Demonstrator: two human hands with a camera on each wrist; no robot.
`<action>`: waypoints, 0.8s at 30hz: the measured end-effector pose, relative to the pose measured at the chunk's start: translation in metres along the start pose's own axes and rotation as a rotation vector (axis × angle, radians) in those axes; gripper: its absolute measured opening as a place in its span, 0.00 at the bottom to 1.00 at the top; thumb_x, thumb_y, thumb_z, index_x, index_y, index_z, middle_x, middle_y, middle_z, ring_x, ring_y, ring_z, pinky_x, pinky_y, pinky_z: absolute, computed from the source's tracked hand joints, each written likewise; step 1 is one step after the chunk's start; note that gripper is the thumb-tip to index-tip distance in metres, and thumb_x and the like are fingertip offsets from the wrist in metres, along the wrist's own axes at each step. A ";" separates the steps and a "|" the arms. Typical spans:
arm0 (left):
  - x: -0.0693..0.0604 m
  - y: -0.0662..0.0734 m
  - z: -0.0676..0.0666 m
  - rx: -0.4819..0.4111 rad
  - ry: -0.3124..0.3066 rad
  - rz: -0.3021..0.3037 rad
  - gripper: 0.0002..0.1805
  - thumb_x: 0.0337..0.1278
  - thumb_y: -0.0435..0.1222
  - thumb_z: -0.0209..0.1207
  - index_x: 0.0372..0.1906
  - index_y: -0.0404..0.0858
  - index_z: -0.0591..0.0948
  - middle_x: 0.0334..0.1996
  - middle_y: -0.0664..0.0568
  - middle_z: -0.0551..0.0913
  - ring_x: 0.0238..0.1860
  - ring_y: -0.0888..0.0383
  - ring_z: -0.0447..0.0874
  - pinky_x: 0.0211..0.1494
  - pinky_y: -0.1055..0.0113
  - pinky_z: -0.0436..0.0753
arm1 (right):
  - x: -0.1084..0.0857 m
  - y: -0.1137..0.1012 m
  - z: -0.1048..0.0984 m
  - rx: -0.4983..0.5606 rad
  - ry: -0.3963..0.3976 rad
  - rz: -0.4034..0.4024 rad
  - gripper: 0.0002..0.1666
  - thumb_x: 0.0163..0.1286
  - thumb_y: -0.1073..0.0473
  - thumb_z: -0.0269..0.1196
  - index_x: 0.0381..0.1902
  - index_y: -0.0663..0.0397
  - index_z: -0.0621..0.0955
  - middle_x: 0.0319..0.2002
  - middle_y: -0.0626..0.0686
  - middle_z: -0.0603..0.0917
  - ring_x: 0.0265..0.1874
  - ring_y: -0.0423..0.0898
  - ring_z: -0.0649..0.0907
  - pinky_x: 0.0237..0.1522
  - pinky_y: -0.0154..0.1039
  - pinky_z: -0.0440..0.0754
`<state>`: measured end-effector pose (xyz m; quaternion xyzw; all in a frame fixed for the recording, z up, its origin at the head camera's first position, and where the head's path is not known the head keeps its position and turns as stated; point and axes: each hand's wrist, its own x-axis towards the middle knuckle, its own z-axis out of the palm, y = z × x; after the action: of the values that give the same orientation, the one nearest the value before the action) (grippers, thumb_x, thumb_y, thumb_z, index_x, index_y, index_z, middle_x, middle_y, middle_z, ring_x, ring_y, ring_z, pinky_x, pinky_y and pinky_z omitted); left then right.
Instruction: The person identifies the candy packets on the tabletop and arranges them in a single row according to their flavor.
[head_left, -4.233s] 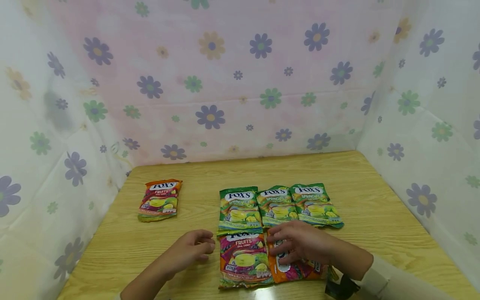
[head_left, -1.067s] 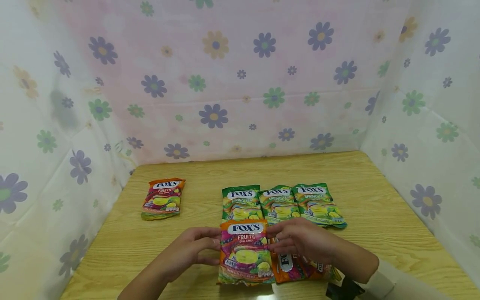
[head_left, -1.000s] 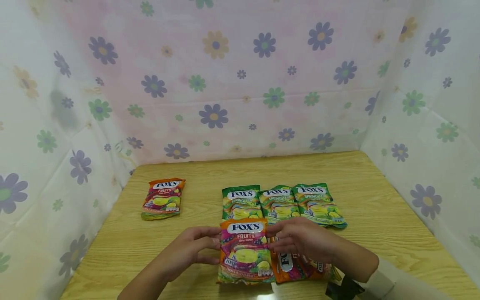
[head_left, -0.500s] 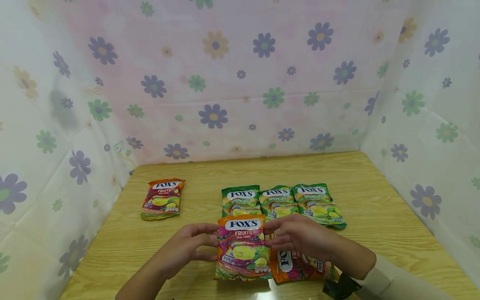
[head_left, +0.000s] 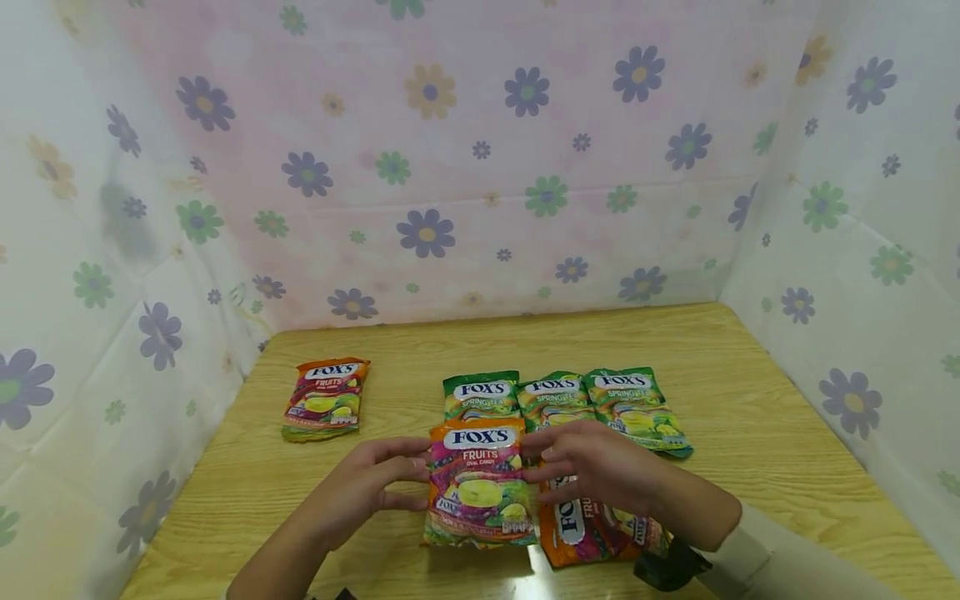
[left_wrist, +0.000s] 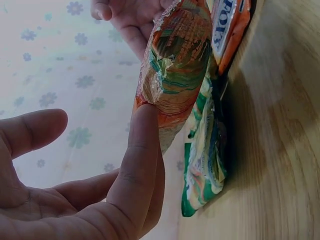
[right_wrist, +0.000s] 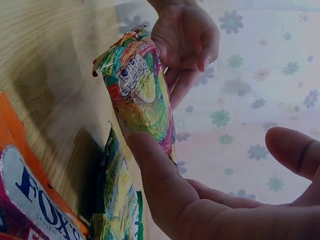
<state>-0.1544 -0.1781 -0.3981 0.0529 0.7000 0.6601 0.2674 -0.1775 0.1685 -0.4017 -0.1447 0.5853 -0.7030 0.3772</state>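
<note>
An orange-and-purple Fox's Fruits bag (head_left: 478, 492) is held off the table between my two hands, face up. My left hand (head_left: 358, 493) touches its left edge with extended fingers; my right hand (head_left: 611, 468) presses the right edge. In the left wrist view my left fingertips meet the side of the bag (left_wrist: 175, 70), with the thumb standing apart. The right wrist view has my right hand (right_wrist: 195, 200) with a nearly straight finger against the bag (right_wrist: 142, 95), thumb also apart. The bag overlaps the lower part of a green Spring Tea bag (head_left: 482, 395).
Two more green bags, the middle (head_left: 557, 397) and right one (head_left: 636, 408), lie in the same row. A sideways Fruits bag (head_left: 588, 529) lies under my right hand. Another Fruits bag (head_left: 325, 400) lies at the left on the wooden table (head_left: 390, 350). Flowered cloth surrounds the table.
The Fruits bag was lying on the table, with my hands at its sides; it has risen between them and shifted slightly left, away from the sideways bag. Both hands moved with it.
</note>
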 end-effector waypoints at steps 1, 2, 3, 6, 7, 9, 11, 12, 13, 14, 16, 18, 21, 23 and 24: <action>0.000 0.000 -0.001 -0.002 -0.003 0.008 0.34 0.78 0.41 0.54 0.76 0.23 0.62 0.73 0.31 0.66 0.60 0.51 0.80 0.59 0.53 0.87 | 0.001 0.000 0.000 0.003 0.001 -0.003 0.35 0.79 0.59 0.53 0.77 0.71 0.63 0.79 0.70 0.58 0.69 0.63 0.77 0.65 0.60 0.80; 0.001 -0.001 -0.002 -0.005 -0.004 0.013 0.34 0.78 0.41 0.54 0.76 0.23 0.61 0.73 0.31 0.65 0.59 0.51 0.80 0.59 0.53 0.87 | 0.001 -0.001 0.001 0.005 0.001 -0.007 0.35 0.78 0.59 0.53 0.77 0.71 0.63 0.79 0.70 0.57 0.69 0.63 0.77 0.64 0.60 0.80; 0.001 -0.001 -0.002 -0.007 -0.007 0.018 0.34 0.78 0.41 0.53 0.76 0.23 0.61 0.73 0.30 0.65 0.59 0.51 0.79 0.58 0.53 0.87 | 0.002 -0.001 0.001 0.006 0.001 -0.012 0.35 0.78 0.59 0.53 0.77 0.71 0.63 0.79 0.70 0.57 0.69 0.63 0.76 0.64 0.61 0.81; 0.002 -0.001 -0.004 -0.010 -0.015 0.027 0.35 0.79 0.41 0.53 0.77 0.23 0.60 0.74 0.30 0.63 0.60 0.51 0.79 0.59 0.53 0.87 | 0.005 -0.002 0.001 0.014 0.007 -0.019 0.34 0.78 0.60 0.52 0.76 0.72 0.64 0.79 0.70 0.58 0.69 0.64 0.76 0.62 0.61 0.82; 0.002 -0.001 -0.005 -0.013 -0.016 0.028 0.35 0.79 0.41 0.52 0.77 0.23 0.60 0.75 0.30 0.62 0.60 0.51 0.79 0.59 0.53 0.87 | 0.006 -0.002 0.002 0.018 0.011 -0.020 0.34 0.78 0.60 0.52 0.76 0.72 0.64 0.79 0.69 0.58 0.69 0.63 0.76 0.62 0.62 0.82; 0.003 -0.001 -0.005 -0.018 -0.014 0.027 0.35 0.79 0.41 0.52 0.77 0.23 0.59 0.75 0.30 0.62 0.60 0.51 0.79 0.59 0.53 0.87 | 0.008 -0.002 0.002 0.021 0.019 -0.019 0.33 0.78 0.60 0.52 0.75 0.72 0.65 0.79 0.69 0.58 0.69 0.63 0.76 0.61 0.62 0.82; 0.003 0.000 -0.006 -0.020 -0.001 0.023 0.34 0.79 0.41 0.53 0.77 0.24 0.60 0.74 0.30 0.63 0.61 0.51 0.79 0.60 0.53 0.87 | 0.009 -0.003 0.003 0.032 0.028 -0.019 0.32 0.78 0.60 0.53 0.74 0.71 0.67 0.79 0.68 0.59 0.70 0.64 0.75 0.60 0.64 0.82; 0.003 0.000 -0.006 -0.022 0.008 0.022 0.34 0.79 0.41 0.53 0.77 0.25 0.61 0.74 0.31 0.63 0.61 0.50 0.78 0.60 0.53 0.87 | 0.010 -0.003 0.004 0.036 0.033 -0.020 0.31 0.78 0.60 0.53 0.74 0.71 0.68 0.79 0.68 0.59 0.70 0.64 0.74 0.60 0.64 0.82; 0.003 0.000 -0.007 -0.021 0.020 0.021 0.34 0.78 0.41 0.54 0.77 0.26 0.61 0.74 0.32 0.64 0.61 0.50 0.78 0.60 0.53 0.87 | 0.011 -0.003 0.004 0.039 0.035 -0.021 0.31 0.78 0.60 0.53 0.73 0.70 0.68 0.79 0.67 0.59 0.71 0.65 0.73 0.60 0.65 0.82; 0.003 0.001 -0.007 -0.019 0.030 0.021 0.34 0.78 0.42 0.54 0.77 0.26 0.62 0.74 0.32 0.64 0.62 0.50 0.78 0.60 0.53 0.87 | 0.012 -0.004 0.004 0.040 0.038 -0.023 0.30 0.77 0.60 0.53 0.72 0.70 0.70 0.79 0.67 0.59 0.71 0.65 0.72 0.60 0.65 0.82; 0.003 0.002 -0.008 -0.011 0.041 0.030 0.34 0.78 0.42 0.54 0.77 0.27 0.63 0.75 0.33 0.64 0.62 0.50 0.78 0.60 0.54 0.87 | 0.014 -0.005 0.005 0.044 0.046 -0.031 0.28 0.77 0.61 0.53 0.70 0.71 0.72 0.78 0.67 0.59 0.72 0.66 0.71 0.60 0.66 0.82; 0.003 0.004 -0.009 -0.009 0.049 0.034 0.33 0.78 0.42 0.54 0.77 0.27 0.63 0.75 0.33 0.64 0.61 0.50 0.79 0.60 0.54 0.87 | 0.016 -0.006 0.006 0.037 0.052 -0.037 0.28 0.77 0.61 0.53 0.70 0.71 0.72 0.78 0.67 0.60 0.72 0.67 0.71 0.60 0.67 0.81; 0.004 0.006 -0.011 -0.007 0.045 0.051 0.33 0.79 0.42 0.53 0.77 0.26 0.62 0.76 0.32 0.62 0.61 0.50 0.79 0.60 0.54 0.87 | 0.019 -0.008 0.006 0.033 0.057 -0.042 0.31 0.77 0.61 0.53 0.72 0.72 0.68 0.79 0.67 0.59 0.74 0.68 0.68 0.61 0.67 0.80; 0.005 0.007 -0.012 -0.008 0.052 0.056 0.33 0.79 0.41 0.53 0.77 0.26 0.62 0.76 0.32 0.62 0.61 0.49 0.79 0.60 0.55 0.87 | 0.021 -0.009 0.006 0.034 0.054 -0.046 0.34 0.77 0.60 0.53 0.75 0.72 0.65 0.79 0.68 0.57 0.75 0.69 0.66 0.62 0.66 0.80; 0.005 0.008 -0.013 -0.007 0.055 0.063 0.33 0.79 0.41 0.53 0.77 0.26 0.62 0.76 0.32 0.62 0.61 0.49 0.79 0.60 0.55 0.87 | 0.022 -0.009 0.006 0.038 0.053 -0.048 0.34 0.77 0.61 0.53 0.75 0.72 0.64 0.80 0.67 0.57 0.76 0.69 0.65 0.62 0.66 0.80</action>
<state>-0.1663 -0.1865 -0.3925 0.0557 0.7027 0.6720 0.2271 -0.1919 0.1493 -0.3967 -0.1326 0.5780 -0.7265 0.3472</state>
